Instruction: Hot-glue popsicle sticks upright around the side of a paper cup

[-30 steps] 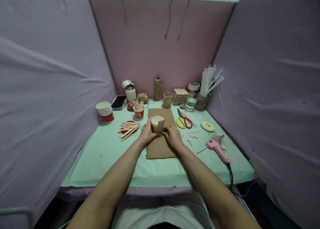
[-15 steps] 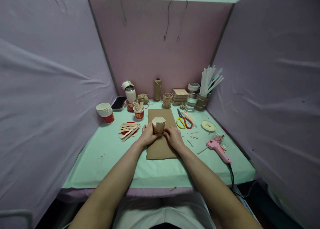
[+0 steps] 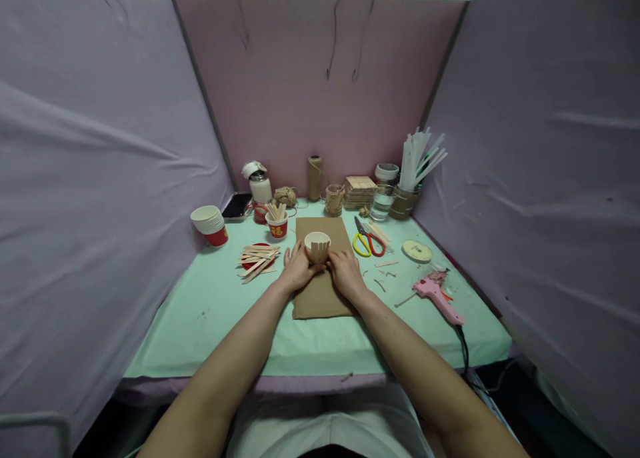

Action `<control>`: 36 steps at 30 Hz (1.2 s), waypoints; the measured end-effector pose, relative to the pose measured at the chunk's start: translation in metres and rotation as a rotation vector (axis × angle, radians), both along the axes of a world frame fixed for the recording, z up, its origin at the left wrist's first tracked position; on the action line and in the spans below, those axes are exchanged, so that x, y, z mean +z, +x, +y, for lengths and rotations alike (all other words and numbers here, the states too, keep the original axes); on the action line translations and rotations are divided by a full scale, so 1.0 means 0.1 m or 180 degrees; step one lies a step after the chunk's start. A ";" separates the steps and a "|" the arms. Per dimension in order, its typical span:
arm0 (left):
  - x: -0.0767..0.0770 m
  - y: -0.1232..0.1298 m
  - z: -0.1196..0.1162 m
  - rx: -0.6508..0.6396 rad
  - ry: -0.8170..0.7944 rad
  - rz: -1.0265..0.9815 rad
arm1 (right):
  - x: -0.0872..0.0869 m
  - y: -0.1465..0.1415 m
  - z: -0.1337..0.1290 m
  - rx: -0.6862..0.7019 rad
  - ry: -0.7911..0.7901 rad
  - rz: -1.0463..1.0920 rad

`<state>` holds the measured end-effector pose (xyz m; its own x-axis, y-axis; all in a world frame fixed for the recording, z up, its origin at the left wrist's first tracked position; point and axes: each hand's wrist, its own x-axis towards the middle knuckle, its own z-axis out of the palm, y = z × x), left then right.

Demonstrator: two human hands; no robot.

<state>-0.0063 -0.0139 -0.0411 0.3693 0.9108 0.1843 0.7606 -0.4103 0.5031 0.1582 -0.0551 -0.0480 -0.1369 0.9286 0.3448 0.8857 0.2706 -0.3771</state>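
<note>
Stick-covered cup (image 3: 318, 247) between both hands (image 3: 323, 271), held low at its sides.

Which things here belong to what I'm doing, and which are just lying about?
Likely part of it:
paper cup, between left hand and right hand
cardboard sheet
loose craft sticks
pink glue gun

Apparently just lying about:
smartphone
glass of water
twine ball

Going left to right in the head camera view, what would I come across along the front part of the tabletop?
Stacked paper cups, piled wooden sticks, the handheld cup, scissors, the pink glue gun.
</note>
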 end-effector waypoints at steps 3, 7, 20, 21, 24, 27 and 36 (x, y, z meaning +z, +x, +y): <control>0.00 -0.01 0.01 -0.0086 -0.0072 0.0037 | 0.00 0.00 0.00 0.0002 0.0014 -0.0032; 0.00 -0.02 0.02 -0.0154 -0.0128 0.0049 | 0.01 0.00 -0.01 0.0007 0.0018 -0.0058; 0.01 0.00 -0.04 -0.0187 0.0023 -0.0077 | 0.07 0.01 -0.03 -0.0030 -0.0062 0.0055; 0.01 0.00 -0.04 -0.0163 0.0022 -0.0074 | 0.07 0.02 -0.03 -0.0043 -0.0068 0.0067; 0.01 0.01 -0.04 -0.0055 0.0017 -0.0059 | 0.07 0.03 -0.03 -0.0081 -0.0077 0.0084; 0.01 0.01 -0.05 -0.0003 0.0037 -0.0073 | 0.07 0.07 -0.03 -0.0158 -0.0039 0.0110; 0.05 -0.02 -0.08 0.0094 0.0027 -0.0081 | 0.30 0.35 0.00 -0.0575 0.0279 0.0281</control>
<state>-0.0086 -0.0223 -0.0364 0.3374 0.9196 0.2012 0.7595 -0.3922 0.5189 0.1933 -0.0556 -0.0176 0.0633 0.9012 0.4287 0.8874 0.1458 -0.4374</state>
